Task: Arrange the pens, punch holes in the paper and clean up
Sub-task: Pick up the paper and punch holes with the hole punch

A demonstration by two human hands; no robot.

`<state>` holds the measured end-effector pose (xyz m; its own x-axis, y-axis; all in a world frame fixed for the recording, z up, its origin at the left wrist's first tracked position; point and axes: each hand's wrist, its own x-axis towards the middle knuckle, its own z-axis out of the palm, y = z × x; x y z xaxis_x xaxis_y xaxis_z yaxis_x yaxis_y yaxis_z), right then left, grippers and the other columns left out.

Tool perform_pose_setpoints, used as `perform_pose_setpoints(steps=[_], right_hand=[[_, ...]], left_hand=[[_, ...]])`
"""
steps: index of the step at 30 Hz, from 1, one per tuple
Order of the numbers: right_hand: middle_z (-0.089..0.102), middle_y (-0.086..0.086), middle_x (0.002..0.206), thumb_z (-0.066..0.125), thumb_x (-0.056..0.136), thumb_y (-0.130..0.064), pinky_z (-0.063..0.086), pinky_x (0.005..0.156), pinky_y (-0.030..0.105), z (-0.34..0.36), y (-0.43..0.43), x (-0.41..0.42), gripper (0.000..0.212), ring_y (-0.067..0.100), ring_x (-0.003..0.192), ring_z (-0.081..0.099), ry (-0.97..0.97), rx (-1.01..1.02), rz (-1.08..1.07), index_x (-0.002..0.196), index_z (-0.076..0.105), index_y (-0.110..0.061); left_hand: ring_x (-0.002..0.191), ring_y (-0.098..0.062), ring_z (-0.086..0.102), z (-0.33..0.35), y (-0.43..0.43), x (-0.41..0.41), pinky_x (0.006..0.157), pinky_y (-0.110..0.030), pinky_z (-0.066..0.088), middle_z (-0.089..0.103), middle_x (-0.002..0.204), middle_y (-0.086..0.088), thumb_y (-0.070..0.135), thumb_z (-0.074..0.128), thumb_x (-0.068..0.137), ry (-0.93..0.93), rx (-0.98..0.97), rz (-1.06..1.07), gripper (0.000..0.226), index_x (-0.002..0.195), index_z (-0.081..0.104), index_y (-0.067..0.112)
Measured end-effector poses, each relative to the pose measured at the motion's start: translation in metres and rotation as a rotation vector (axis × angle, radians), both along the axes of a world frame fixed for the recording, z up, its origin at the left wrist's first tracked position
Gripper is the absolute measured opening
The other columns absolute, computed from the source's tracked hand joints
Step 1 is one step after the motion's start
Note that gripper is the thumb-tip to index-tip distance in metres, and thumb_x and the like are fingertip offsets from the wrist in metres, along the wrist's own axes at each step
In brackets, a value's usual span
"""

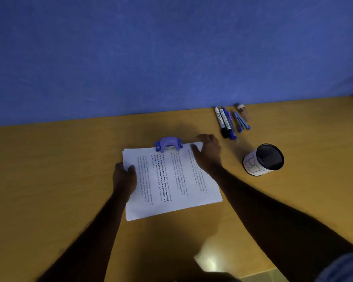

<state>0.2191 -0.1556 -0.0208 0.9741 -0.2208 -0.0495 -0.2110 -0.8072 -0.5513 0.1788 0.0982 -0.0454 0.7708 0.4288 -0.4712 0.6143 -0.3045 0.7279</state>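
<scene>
A thin stack of printed paper point(171, 184) lies in the middle of the wooden desk point(59, 180). Its far edge sits inside a blue hole punch point(168, 143). My left hand point(124, 178) grips the paper's left edge, thumb on top. My right hand point(209, 152) holds the paper's far right corner, thumb on the sheet and fingers curled over the far edge. Several pens and markers point(227, 123) lie loose at the back right, near the wall. A black mesh pen cup point(265, 159) with a white label stands on the right, with nothing seen inside.
A blue wall point(171, 58) rises right behind the desk. A small brown bottle point(244, 112) lies beside the pens. The desk's front edge point(253, 275) runs at the lower right. A bright patch of light falls on the near desk.
</scene>
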Motion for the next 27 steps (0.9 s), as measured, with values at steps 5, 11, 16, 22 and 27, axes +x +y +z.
perform_pose_setpoints(steps=[5,11,16,22,27], right_hand=[[0.063,0.015,0.116,0.060,0.092,-0.026,0.045,0.097,0.041,0.007,0.048,0.058,0.027,0.031,0.114,0.054,0.136,-0.010,0.394,0.108,0.066,-0.006],[0.057,0.019,0.120,0.053,0.095,-0.036,0.046,0.097,0.047,-0.001,0.079,0.096,0.036,0.035,0.114,0.051,0.224,-0.164,0.506,0.111,0.062,-0.006],[0.056,0.014,0.118,0.051,0.095,-0.038,0.047,0.095,0.046,-0.016,0.088,0.104,0.036,0.031,0.111,0.053,0.140,-0.277,0.601,0.112,0.059,-0.007],[0.052,0.015,0.130,0.041,0.099,-0.038,0.038,0.098,0.048,-0.030,0.086,0.109,0.039,0.034,0.118,0.047,0.078,-0.432,0.673,0.124,0.053,-0.010],[0.046,0.015,0.137,0.039,0.100,-0.034,0.035,0.098,0.048,-0.038,0.084,0.113,0.040,0.035,0.122,0.042,0.052,-0.481,0.692,0.132,0.047,-0.012]], left_hand=[[0.107,-0.037,0.059,0.001,-0.001,0.001,0.087,-0.042,0.048,0.061,0.122,-0.021,0.020,0.052,0.097,-0.014,0.032,0.011,0.035,0.125,0.052,-0.001],[0.103,-0.031,0.058,0.001,-0.003,0.000,0.079,-0.036,0.042,0.059,0.123,-0.019,0.022,0.053,0.098,-0.020,0.050,0.019,0.037,0.129,0.048,0.001],[0.110,-0.036,0.059,-0.004,-0.003,-0.001,0.085,-0.040,0.047,0.059,0.125,-0.020,0.023,0.053,0.098,-0.021,0.065,0.018,0.039,0.131,0.047,0.002],[0.094,-0.019,0.052,-0.004,-0.007,-0.003,0.078,-0.035,0.044,0.060,0.122,-0.016,0.025,0.051,0.099,-0.031,0.086,0.012,0.038,0.130,0.046,0.004],[0.092,-0.018,0.052,-0.007,-0.007,-0.005,0.076,-0.034,0.044,0.060,0.119,-0.013,0.027,0.051,0.099,-0.027,0.098,0.012,0.037,0.130,0.046,0.007]])
